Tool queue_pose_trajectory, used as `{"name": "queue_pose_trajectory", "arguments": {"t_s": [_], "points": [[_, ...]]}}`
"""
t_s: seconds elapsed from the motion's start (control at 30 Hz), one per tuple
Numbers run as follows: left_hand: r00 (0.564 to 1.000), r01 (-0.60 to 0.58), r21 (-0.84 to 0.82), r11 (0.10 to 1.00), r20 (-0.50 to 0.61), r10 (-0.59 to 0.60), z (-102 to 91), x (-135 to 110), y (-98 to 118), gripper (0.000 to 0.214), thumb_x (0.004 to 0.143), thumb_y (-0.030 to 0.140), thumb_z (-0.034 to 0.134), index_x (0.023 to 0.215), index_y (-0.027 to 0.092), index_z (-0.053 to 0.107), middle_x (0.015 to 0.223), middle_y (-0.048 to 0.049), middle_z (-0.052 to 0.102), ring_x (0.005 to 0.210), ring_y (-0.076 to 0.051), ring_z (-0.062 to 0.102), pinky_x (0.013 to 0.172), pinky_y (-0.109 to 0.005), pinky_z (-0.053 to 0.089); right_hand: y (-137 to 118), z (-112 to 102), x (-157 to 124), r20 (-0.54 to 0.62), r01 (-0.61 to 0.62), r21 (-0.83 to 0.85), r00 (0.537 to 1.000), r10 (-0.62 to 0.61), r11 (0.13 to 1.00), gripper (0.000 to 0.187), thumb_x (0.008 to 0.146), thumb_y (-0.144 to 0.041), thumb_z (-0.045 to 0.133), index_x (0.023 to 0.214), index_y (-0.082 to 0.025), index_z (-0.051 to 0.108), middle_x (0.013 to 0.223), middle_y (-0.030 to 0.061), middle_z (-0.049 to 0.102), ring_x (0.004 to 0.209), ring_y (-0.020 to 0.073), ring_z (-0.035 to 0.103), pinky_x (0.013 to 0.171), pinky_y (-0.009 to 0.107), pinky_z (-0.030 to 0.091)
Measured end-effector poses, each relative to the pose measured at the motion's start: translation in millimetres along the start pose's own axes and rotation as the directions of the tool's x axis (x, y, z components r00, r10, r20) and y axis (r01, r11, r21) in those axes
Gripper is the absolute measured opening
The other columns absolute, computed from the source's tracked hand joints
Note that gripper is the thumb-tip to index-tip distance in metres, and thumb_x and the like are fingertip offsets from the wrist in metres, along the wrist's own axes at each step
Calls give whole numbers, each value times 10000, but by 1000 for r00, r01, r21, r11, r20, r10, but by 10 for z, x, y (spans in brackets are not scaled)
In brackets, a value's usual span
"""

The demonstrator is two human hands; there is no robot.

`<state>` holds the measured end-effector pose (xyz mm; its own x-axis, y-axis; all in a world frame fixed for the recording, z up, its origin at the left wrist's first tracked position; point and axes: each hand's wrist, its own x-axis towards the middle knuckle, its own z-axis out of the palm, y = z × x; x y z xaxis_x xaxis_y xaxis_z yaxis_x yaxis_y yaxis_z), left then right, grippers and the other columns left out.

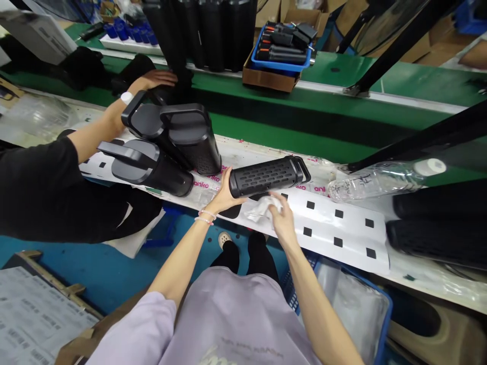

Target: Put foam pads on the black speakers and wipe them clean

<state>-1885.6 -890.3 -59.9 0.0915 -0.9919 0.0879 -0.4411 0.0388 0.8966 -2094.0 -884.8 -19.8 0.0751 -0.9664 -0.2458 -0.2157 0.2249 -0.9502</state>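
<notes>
A black slotted housing with a loop handle (266,177) lies on its side in front of me, its handle end to the right. My left hand (222,196) grips its left end, fingers behind it and thumb along the near side. My right hand (283,220) is closed on a crumpled white cloth (261,209), just below the housing. Beneath them is a white sheet with black squares (353,230). Left of my left hand stand black units with handles, the nearest being a grille-sided one (196,139) and a smooth tilted one (152,165).
A co-worker's arm (101,124) reaches in from the left. A plastic bottle (376,180) lies at the right, near dark cylinders (441,218). A blue tray (281,63) holds several black parts on the green conveyor (335,124). Below the bench sits a blue crate (384,324).
</notes>
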Motion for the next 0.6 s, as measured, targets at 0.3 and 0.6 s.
{"name": "queue_pose_trajectory", "arguments": {"t_s": [0.3,0.6], "points": [[991,-116,29,993,-68,118,35,-15,-81,1001,538,226,791,1364,244,226,1422,-148,237,1361,-310,271,1131,-467,235,-139,605,268,276,-249,49,934,227,967,335,685,-465,619,521,-173,624,422,-22,474,441,125,408,476,261,308],[985,-143,40,989,-86,146,54,-23,-71,872,632,217,725,1352,222,234,1402,-158,259,1349,-290,289,1122,-447,259,-131,680,256,293,-361,183,908,300,914,309,662,-448,638,546,-162,646,429,-2,525,406,111,403,437,246,307]]}}
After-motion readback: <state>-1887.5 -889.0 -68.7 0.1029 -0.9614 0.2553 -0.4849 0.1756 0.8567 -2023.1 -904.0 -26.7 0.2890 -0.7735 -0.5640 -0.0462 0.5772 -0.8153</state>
